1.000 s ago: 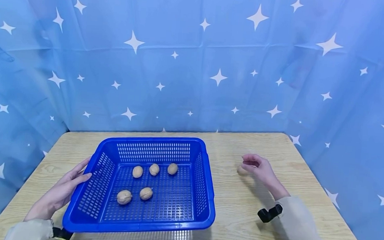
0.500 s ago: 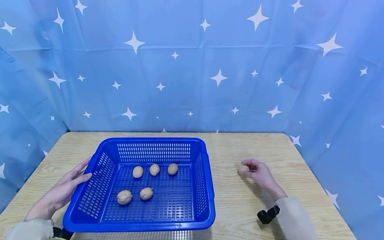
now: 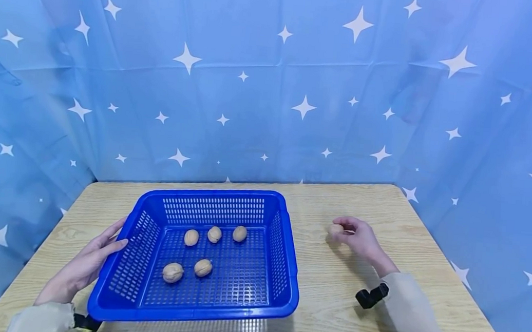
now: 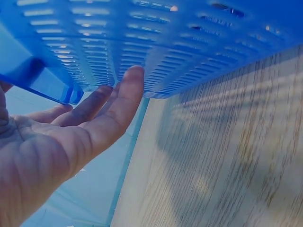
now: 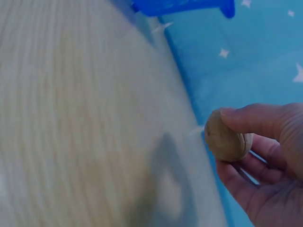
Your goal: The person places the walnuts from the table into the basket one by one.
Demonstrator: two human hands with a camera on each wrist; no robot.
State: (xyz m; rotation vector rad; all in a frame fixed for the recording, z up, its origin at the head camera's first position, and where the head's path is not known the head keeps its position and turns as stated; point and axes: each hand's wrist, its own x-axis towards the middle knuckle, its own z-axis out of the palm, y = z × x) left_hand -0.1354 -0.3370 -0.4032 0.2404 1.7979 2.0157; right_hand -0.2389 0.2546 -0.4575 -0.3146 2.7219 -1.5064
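A blue plastic basket (image 3: 191,312) with slotted walls stands tilted over the left half of the table. Several walnuts (image 3: 203,267) lie apart on its floor. My left hand (image 3: 80,263) holds the basket's left side, thumb over the rim; in the left wrist view its fingers (image 4: 125,101) reach against the slotted outside. Right of the basket, my right hand (image 3: 360,239) pinches another walnut (image 5: 226,137) between thumb and fingertips. The right wrist view shows that walnut held above the table, with the hand's shadow below.
The pale wood-grain table (image 3: 321,303) carries everything. A blue curtain (image 3: 252,98) with white stars surrounds its back and sides. Black straps with small devices sit at both wrists, the right device (image 3: 371,296) hanging near the tabletop.
My right hand's fingers have closed round the walnut on the table and raised it slightly. The left hand and the basket have stayed in place.
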